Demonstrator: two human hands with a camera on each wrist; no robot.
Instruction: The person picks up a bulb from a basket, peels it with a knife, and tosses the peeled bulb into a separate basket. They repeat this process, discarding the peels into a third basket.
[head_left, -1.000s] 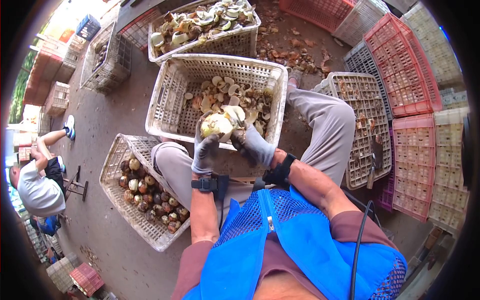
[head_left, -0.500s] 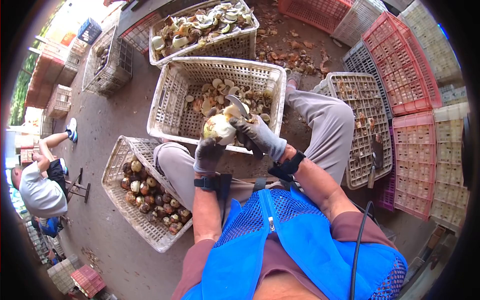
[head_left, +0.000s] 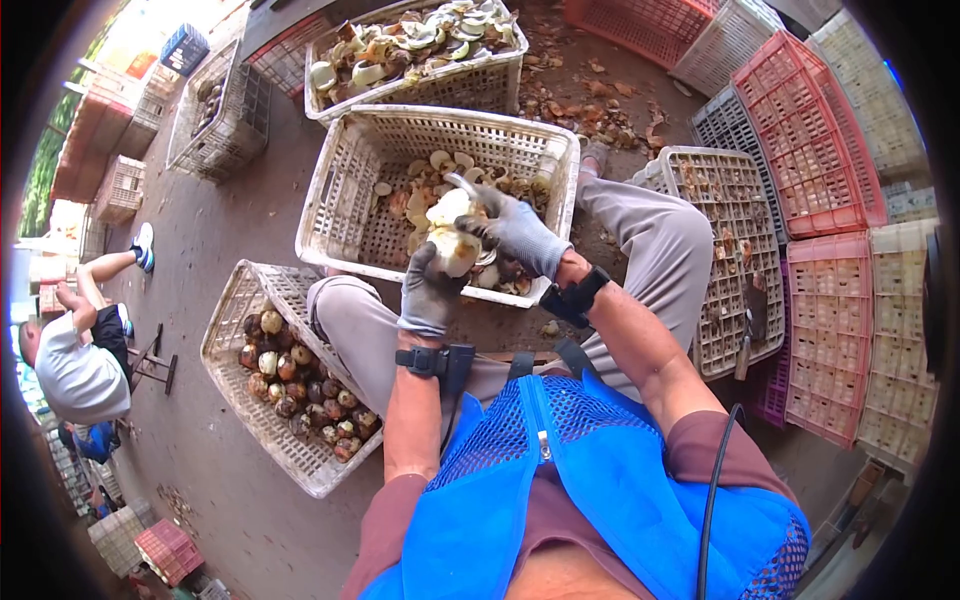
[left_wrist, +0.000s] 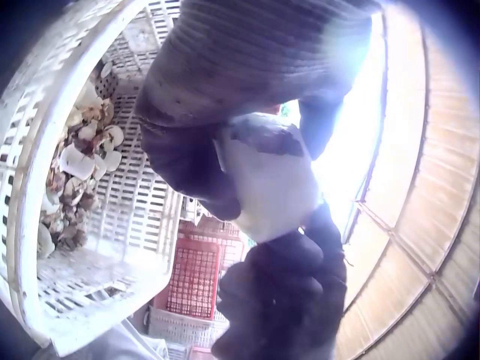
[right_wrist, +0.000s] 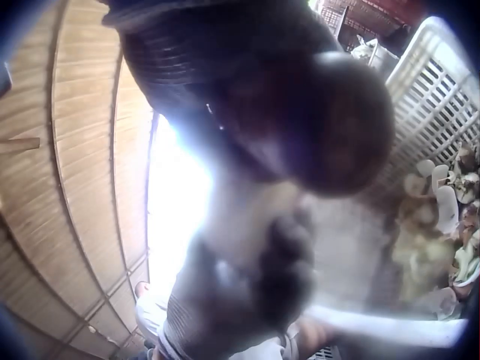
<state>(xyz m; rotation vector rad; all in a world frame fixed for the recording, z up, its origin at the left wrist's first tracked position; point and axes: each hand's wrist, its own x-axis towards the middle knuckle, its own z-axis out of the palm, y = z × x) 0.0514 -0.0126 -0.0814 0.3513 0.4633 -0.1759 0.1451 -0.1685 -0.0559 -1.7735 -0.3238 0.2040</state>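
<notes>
My gloved left hand [head_left: 430,292] grips a pale, rounded, peeled bulb-like vegetable [head_left: 455,252] from below, over the near part of a white plastic crate [head_left: 316,235]. Against the bulb's upper right side, my gloved right hand [head_left: 525,235] holds a knife [head_left: 459,184]; its blade pokes out past the fingers and its handle is hidden in the palm. In the left wrist view, dark glove fingers wrap the white bulb [left_wrist: 274,191] from above and below. Motion blurs the right wrist view. Curved peelings [head_left: 405,207] lie inside the crate.
At my left knee a tilted crate [head_left: 245,400] holds several brown-skinned bulbs [head_left: 300,380]. Beyond stands another crate heaped with peelings [head_left: 430,45]. An upturned crate [head_left: 725,200] carries a trowel-like tool [head_left: 750,330]. Red crates [head_left: 810,130] line the right. A person [head_left: 80,360] sits far left.
My right hand with the knife has moved up and over the bulb from its right side. The blade, seen broad half a second ago, now shows only partly. The left hand keeps hold of the bulb.
</notes>
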